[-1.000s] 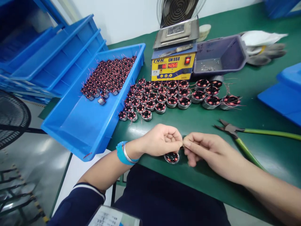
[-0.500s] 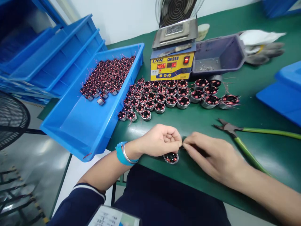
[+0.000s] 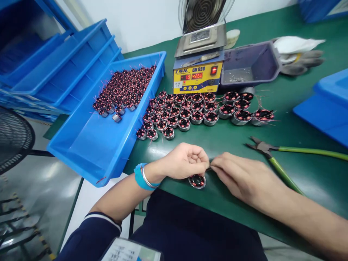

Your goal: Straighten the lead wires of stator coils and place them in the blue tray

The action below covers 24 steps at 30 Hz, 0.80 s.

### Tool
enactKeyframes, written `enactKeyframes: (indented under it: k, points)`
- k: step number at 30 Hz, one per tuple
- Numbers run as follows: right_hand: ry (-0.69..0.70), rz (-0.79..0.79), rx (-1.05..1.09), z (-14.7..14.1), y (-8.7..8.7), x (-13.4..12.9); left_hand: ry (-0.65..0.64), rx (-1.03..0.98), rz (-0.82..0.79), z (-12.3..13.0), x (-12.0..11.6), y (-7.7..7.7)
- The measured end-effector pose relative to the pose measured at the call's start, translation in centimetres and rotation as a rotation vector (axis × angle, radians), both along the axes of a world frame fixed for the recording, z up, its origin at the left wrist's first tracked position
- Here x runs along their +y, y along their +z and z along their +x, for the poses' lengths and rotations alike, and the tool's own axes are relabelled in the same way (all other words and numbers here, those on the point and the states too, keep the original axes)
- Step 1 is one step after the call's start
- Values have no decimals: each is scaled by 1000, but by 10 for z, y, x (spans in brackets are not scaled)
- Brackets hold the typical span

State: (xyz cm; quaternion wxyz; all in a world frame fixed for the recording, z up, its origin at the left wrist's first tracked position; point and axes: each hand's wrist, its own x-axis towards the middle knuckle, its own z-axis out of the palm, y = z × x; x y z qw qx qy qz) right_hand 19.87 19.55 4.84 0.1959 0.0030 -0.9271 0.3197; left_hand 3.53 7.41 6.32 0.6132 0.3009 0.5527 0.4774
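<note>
Green-topped table (image 3: pixel 274 65) runs below a pale wall (image 3: pixel 152 21), with stacked blue plastic crates (image 3: pixel 59 65) at the far left. On the table's near side, a round silver-rimmed coil (image 3: pixel 197 181) with a black centre and coppery-red windings lies just below the fingertips of the left hand (image 3: pixel 187 161). That hand is curled, its thumb and forefinger pressed together; the right hand (image 3: pixel 241 175) faces it from the right, thumb and fingers brought to a closed pinch. The tips nearly meet, and whatever is pinched there is too small to make out. Farther back, similar coils (image 3: pixel 185 113) stand in close rows, reaching from beside a blue plastic tray (image 3: pixel 89 145) on the left to below a purple-grey bin (image 3: pixel 250 67) on the right. Many small coils (image 3: pixel 125 87) are heaped in the tray's far part. Behind the rows sits a yellow-and-blue box-shaped heater (image 3: pixel 198 78) with lit red digits, a metal plate (image 3: pixel 201 39) on top. Green-handled metal cutters (image 3: pixel 263 146) lie open right of the hands, and a grey glove (image 3: pixel 301 62) rests beyond the bin's right side.
</note>
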Motion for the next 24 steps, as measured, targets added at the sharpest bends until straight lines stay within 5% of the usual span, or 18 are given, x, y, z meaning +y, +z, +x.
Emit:
enactKeyframes:
  k: [2,4,6,10,13,15,20,24]
  points:
    - [0,-477,-274,-4,4,-6,-5,-6,21,0,0,-1]
    - [28,-773,-423,-5,5,-8,-7,-5,37,-1,-1,-1]
    - [7,-641,-314,-2,2,-5,-10,-8,40,-2,-1,-2]
    - [-21,237,158,6,-8,5,-16,-15,11,-2,0,0]
    - [40,523,253,6,-9,6,-14,-15,-20,0,1,2]
    - [43,474,191,3,-5,6,-10,-25,-31,1,2,3]
    - [-155,-25,-3,-1,10,14,97,-53,-31,5,3,0]
    - [-134,-63,63,-2,7,8,323,-91,-12,13,2,-5]
